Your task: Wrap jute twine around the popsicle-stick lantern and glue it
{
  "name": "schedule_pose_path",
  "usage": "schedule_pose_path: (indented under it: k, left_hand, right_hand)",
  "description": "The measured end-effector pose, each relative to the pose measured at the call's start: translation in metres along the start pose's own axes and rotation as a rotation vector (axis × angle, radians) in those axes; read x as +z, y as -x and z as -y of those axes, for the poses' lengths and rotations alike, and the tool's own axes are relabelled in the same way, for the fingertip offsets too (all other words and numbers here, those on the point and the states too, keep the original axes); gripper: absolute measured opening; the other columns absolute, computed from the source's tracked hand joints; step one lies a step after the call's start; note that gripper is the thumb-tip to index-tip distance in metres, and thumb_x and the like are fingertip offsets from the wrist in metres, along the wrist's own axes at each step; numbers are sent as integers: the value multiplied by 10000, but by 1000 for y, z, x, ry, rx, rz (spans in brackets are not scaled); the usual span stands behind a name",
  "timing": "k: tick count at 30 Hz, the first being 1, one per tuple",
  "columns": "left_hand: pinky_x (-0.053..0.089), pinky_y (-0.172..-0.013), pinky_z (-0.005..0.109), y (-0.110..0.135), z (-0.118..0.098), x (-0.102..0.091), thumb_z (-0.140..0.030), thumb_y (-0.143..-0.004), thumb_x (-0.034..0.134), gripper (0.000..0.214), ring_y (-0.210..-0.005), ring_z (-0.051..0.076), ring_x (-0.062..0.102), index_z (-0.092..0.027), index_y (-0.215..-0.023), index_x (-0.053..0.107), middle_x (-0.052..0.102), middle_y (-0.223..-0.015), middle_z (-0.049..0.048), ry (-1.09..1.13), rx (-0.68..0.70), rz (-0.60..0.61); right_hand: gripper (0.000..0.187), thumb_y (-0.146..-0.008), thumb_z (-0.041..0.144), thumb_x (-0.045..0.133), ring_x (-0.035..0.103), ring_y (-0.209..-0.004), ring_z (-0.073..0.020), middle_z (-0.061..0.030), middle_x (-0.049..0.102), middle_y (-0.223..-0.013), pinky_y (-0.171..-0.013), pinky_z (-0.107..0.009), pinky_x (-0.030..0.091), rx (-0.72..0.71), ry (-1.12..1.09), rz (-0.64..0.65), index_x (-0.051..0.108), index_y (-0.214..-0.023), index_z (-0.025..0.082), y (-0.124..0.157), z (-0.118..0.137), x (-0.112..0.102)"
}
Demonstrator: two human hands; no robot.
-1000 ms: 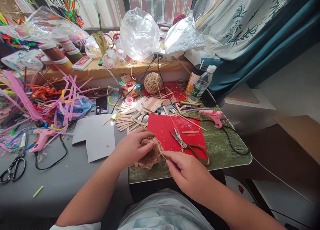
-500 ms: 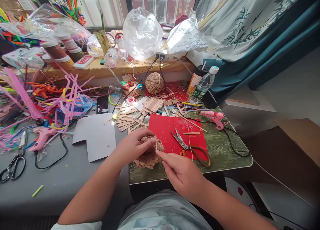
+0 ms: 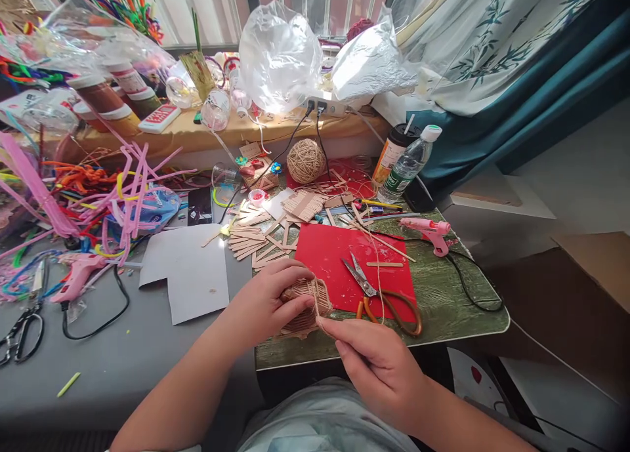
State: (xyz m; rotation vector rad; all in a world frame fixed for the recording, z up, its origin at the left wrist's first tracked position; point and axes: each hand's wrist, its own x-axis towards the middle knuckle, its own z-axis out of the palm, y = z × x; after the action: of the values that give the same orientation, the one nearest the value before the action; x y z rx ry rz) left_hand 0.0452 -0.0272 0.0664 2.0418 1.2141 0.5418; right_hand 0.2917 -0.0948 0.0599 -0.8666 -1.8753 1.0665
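A small basket built of stacked craft sticks [image 3: 322, 296] is tilted near the front edge of the green table. My left hand [image 3: 275, 298] is closed on its rim, with the thumb pressed near the twine. Tan jute twine [image 3: 315, 293] crosses the basket's rim and runs toward my right hand [image 3: 377, 353], which pinches it between thumb and finger. The basket's far-left side is hidden behind my left hand. Scissors with orange-brown handles [image 3: 367, 285] lie part open on a red sheet [image 3: 319, 248], beyond my right hand.
A pile of craft sticks [image 3: 249, 239] and a twine ball [image 3: 306, 161] lie behind. One pink glue gun [image 3: 430, 232] is at right, another [image 3: 81, 275] at left. A water bottle [image 3: 411, 166] stands by a cup [image 3: 394, 151]. White card [image 3: 191, 271] lies left.
My right hand has moved a little down and right, drawing the twine away from the rim. The basket has turned or tilted, showing more of its inner wall. The camera view has shifted slightly.
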Motion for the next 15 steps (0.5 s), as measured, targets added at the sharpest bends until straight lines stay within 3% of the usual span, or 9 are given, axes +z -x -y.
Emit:
schedule_pose_path:
  k: [4,10,15]
  left_hand:
    - [501,-1144,383,2,-4,3,-406,-1018,669,340,-1332,252,621,-321,-1347,689,657,-1437,53,-44,25,-5]
    - [517,-1121,391,1,-6,3,-406,-1021,663,317,-1302,254,629,-299,-1317,704,669,-1402,68,-54,54,6]
    - [524,-1109,401,2,-1,6,-425,-1008,681,277,-1279,258,646,-284,-1245,702,693,-1377,70,-13,37,-33]
  right_hand:
    - [447,-1032,102,501,676,-720,-156,-32,718,-848,-686,-266,561,18,-26,-7,701,-1408,237,1,6,-1]
    - [484,-1006,67,480,529,-635,-138,21,579,-729,-616,-254,474,-61,-33,31,676,-1412,242,-8,12,0]
    - [510,-1020,69,471,539,-636,-140,20,590,-728,-626,-260,480,-67,-31,57,648,-1458,262,-10,12,2]
